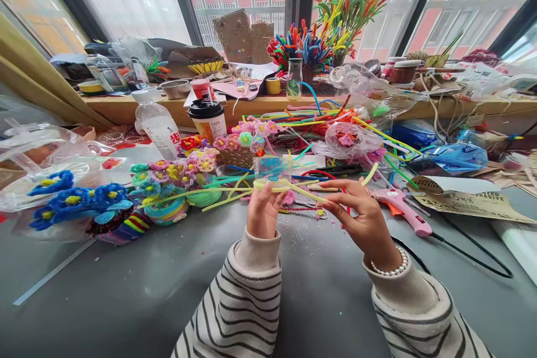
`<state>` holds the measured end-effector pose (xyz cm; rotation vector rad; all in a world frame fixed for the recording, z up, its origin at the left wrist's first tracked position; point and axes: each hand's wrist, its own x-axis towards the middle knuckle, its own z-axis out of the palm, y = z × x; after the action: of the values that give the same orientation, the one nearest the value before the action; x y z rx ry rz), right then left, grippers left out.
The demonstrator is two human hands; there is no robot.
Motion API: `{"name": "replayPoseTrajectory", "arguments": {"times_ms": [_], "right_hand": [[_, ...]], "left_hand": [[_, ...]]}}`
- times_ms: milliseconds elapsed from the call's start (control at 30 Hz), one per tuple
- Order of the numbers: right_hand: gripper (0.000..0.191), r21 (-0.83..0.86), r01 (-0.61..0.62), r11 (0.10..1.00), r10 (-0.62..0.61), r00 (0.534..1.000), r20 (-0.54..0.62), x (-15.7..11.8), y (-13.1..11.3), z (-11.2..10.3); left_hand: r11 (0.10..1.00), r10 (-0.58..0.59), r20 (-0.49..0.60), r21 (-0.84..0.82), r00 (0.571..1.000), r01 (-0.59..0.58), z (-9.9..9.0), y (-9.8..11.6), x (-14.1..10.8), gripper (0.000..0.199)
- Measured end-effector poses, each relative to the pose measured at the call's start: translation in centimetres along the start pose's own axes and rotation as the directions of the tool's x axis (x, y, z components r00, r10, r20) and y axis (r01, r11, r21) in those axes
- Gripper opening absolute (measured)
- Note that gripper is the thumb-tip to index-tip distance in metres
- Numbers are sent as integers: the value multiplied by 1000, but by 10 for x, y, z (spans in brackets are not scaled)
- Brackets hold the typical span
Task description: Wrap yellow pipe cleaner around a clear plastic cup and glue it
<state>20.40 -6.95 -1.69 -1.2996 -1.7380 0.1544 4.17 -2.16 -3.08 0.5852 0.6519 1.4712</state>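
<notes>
My left hand [265,210] grips a small clear plastic cup [274,168] with blue print, its fingers closed at the cup's lower end. A pale yellow pipe cleaner [306,192] lies around that lower end and runs off to the right. Its length is pinched between the thumb and fingers of my right hand [358,215], with another bit of yellow standing up behind the fingers. Long yellow and green pipe cleaners [226,182] stretch out to the left of the cup. Whether the cup is upright or upside down, I cannot tell.
A pink glue gun [405,212] with a black cable lies right of my right hand. Pipe-cleaner flowers [79,198] crowd the left. Behind stand a lidded paper cup [208,120] and a plastic bottle [157,123]. A sandpaper sheet [474,198] lies far right.
</notes>
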Motion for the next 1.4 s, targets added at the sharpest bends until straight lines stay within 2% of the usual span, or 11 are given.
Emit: {"name": "replayPoseTrajectory", "arguments": {"times_ms": [100, 167, 267, 333, 500, 567, 733, 967, 1067, 1167, 1400], "right_hand": [[18, -20, 0, 1000, 1, 999, 52, 1, 2, -2], [19, -35, 19, 999, -13, 986, 168, 0, 2, -1], [21, -75, 62, 995, -27, 917, 397, -3, 1, 5], [20, -105, 87, 991, -24, 869, 494, -6, 1, 11], [7, -141, 130, 981, -25, 817, 576, -11, 7, 21], [7, -163, 135, 977, -14, 809, 587, -10, 11, 21], [11, -214, 127, 969, 10, 838, 545, -6, 15, 21], [15, -268, 107, 957, 8, 918, 396, -4, 23, 24], [16, -276, 101, 956, 4, 935, 354, -4, 25, 25], [15, -277, 98, 956, 0, 942, 335, -4, 25, 26], [16, -278, 121, 953, -18, 938, 347, -4, 21, 27]], "left_hand": [[998, 60, 4, -19, 998, -60, -4, 9, 3, 30], [995, 100, 2, -5, 995, -100, -7, 16, 5, 33], [987, 158, 14, 31, 987, -159, -9, 26, 8, 39], [985, 171, 29, 30, 985, -172, -8, 31, 12, 42], [999, 29, 69, -22, 997, -27, 2, 47, 25, 32], [999, -43, 123, -18, 992, 45, 5, 61, 30, 26], [1000, 26, 159, 6, 987, -27, 11, 89, 35, 25], [989, -144, 362, 67, 921, 129, 7, 60, 39, 50], [983, -184, 384, 57, 905, 176, 0, 55, 41, 55], [985, -164, 375, 16, 912, 170, -6, 58, 42, 59], [976, -183, 404, -33, 896, 214, -8, 61, 42, 63]]}}
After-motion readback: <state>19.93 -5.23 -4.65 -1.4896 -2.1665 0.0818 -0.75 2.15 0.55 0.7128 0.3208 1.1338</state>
